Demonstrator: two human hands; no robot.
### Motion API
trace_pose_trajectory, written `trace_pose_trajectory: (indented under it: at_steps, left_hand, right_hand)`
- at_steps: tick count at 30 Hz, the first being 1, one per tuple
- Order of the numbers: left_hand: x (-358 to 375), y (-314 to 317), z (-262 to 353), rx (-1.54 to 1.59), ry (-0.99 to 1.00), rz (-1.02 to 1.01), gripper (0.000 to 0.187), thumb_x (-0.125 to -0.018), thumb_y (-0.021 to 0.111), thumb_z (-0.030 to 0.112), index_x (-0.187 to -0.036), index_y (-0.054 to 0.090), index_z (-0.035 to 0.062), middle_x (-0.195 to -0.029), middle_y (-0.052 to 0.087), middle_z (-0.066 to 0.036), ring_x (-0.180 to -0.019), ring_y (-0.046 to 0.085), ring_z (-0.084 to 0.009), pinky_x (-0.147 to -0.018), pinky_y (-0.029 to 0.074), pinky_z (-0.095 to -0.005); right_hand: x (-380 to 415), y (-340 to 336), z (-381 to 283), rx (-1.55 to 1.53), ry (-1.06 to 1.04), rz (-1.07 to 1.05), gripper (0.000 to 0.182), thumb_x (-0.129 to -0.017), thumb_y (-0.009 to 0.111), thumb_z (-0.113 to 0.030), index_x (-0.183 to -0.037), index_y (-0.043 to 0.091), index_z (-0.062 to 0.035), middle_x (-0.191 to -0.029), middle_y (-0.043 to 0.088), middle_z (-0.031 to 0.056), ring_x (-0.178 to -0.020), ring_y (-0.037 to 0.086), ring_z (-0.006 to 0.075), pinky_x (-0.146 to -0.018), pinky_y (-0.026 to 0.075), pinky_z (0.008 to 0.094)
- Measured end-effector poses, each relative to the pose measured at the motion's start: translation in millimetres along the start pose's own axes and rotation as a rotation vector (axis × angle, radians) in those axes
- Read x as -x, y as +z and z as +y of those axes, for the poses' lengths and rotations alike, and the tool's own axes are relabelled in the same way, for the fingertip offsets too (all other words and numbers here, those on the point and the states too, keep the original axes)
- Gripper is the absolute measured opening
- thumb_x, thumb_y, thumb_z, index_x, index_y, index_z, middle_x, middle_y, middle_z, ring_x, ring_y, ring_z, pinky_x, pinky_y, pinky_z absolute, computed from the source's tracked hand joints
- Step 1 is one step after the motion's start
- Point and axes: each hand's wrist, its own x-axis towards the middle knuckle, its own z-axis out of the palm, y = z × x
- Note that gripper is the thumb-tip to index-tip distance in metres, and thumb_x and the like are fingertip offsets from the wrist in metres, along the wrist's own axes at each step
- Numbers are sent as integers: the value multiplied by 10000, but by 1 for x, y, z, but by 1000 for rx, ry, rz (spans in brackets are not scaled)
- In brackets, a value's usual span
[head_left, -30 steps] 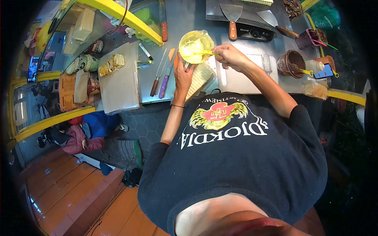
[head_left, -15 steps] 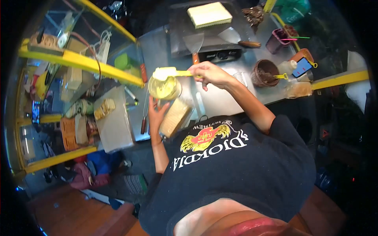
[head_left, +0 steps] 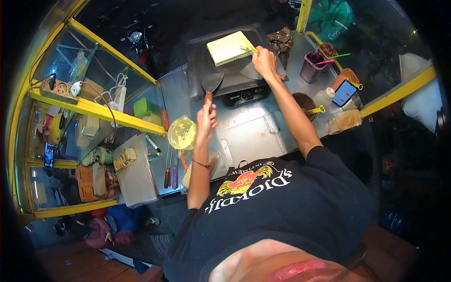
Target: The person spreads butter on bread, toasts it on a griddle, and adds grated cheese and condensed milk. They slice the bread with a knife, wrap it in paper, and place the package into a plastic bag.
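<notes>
A pale yellow slab of bread point(head_left: 228, 48) lies on the dark griddle point(head_left: 197, 66) at the far side of the steel counter. My right hand point(head_left: 264, 58) is stretched out to it, shut on a yellow spreader point(head_left: 247, 45) whose loaded tip rests on the bread's right edge. My left hand point(head_left: 206, 117) is raised, fingers apart, with its fingertips at the wooden handle of a metal scraper point(head_left: 210, 84) lying on the griddle's front. A round tub of yellow spread point(head_left: 181, 133) stands on the counter just left of that hand.
A second scraper point(head_left: 251, 71) lies under my right wrist. A brown bowl with a yellow spoon point(head_left: 306, 102), a phone point(head_left: 345, 92), a purple cup point(head_left: 311, 66) and a bottle crowd the right. A white board with sliced bread point(head_left: 136, 171) and knives point(head_left: 171, 171) lie left.
The tub left my left hand and now stands on the counter. That hand moved up to the scraper handle. My right hand carried the spreader from the tub out to the bread on the griddle.
</notes>
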Motion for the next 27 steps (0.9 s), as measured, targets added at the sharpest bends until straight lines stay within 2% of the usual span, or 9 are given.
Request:
trace_pose_trajectory:
  at_steps: [3, 4, 6, 9, 11, 17, 19, 21, 27]
  left_hand:
    - [-11, -14, 37, -973, 372, 251, 483, -977, 489, 421, -791, 610, -8, -604, 579, -145, -529, 571, -292, -531, 452, -389]
    - [-19, -11, 47, -976, 373, 259, 483, -977, 489, 421, -791, 610, -8, -604, 579, -145, -529, 571, -292, -531, 452, -389]
    - [-43, -1, 66, -1076, 457, 189, 495, -961, 493, 409, -818, 623, -47, -751, 615, -278, -762, 619, -471, -698, 483, -480]
    - [-60, 22, 70, -1250, 591, 124, 480, -952, 494, 395, -849, 625, -55, -808, 612, -313, -843, 595, -503, -736, 480, -508]
    - [-43, 32, 81, -1321, 495, 132, 489, -950, 478, 400, -856, 643, -50, -829, 612, -319, -872, 602, -496, -766, 473, -524]
    - [-45, 12, 96, -1079, 157, 141, 531, -935, 465, 447, -876, 672, -39, -840, 644, -304, -892, 625, -479, -791, 483, -505]
    - [-75, 10, 80, -1197, 473, 176, 512, -935, 486, 440, -832, 640, -37, -725, 632, -250, -763, 657, -415, -674, 475, -446]
    - [-67, 24, 86, -1304, 498, 142, 501, -940, 472, 419, -841, 638, -44, -762, 626, -274, -802, 644, -442, -716, 473, -464]
    - [-50, 10, 111, -1141, 252, 130, 511, -918, 471, 413, -858, 676, -51, -830, 625, -320, -864, 621, -491, -770, 484, -506]
  right_hand:
    - [-12, -4, 6, 9, -70, 5, 223, -897, 534, -216, -961, 656, -42, -857, 668, 250, -842, 637, 462, -718, 495, 555]
    - [-13, -2, 5, 36, -75, 34, 213, -896, 536, -209, -941, 657, -40, -851, 668, 249, -830, 644, 454, -705, 503, 549]
    - [-9, 22, 2, 117, -48, 38, 167, -872, 553, -161, -843, 661, -36, -840, 667, 249, -789, 666, 435, -679, 525, 535]
    - [33, 66, -27, 190, -397, -363, 148, -822, 579, -133, -790, 689, -38, -793, 659, 258, -786, 666, 433, -711, 528, 530]
    - [40, 52, -39, -23, -377, -403, 173, -828, 573, -140, -867, 710, -42, -815, 659, 256, -788, 659, 430, -729, 521, 519]
    - [-15, 24, 3, -279, 117, 71, 229, -887, 510, -201, -835, 689, -67, -811, 665, 218, -847, 663, 398, -720, 520, 484]
    - [2, 69, -7, -264, 126, 44, 206, -873, 543, -184, -836, 694, -49, -823, 665, 222, -823, 683, 372, -728, 522, 466]
    - [21, 93, -4, -552, -99, -225, 222, -891, 549, -216, -851, 709, -68, -833, 664, 242, -796, 704, 309, -737, 520, 424]
    - [18, -4, -16, 56, 114, -81, 272, -929, 508, -183, -1109, 683, -78, -933, 687, 214, -850, 670, 404, -721, 526, 493]
